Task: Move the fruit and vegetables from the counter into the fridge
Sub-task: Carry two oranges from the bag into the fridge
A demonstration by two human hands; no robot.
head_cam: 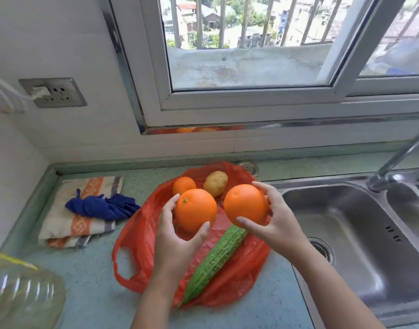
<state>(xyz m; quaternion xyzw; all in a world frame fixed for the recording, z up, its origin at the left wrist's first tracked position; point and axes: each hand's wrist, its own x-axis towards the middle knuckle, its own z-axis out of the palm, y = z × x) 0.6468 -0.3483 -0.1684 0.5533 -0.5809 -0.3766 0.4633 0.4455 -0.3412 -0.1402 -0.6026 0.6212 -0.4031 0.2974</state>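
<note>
My left hand [174, 236] grips a large orange [195, 210] above a red plastic bag [137, 233] spread on the counter. My right hand [272, 214] grips a second large orange [245, 205] just to the right of the first. On the bag behind them lie a smaller orange [183, 185] and a potato [215, 182]. A long green bitter gourd [213, 262] lies diagonally across the bag under my hands. The fridge is not in view.
A steel double sink [350, 236] with a tap [398, 160] takes up the right side. A folded striped towel [61, 224] with a blue cloth [101, 206] on it lies at the left. A clear plastic bottle [21, 295] stands at the bottom left. A window is behind the counter.
</note>
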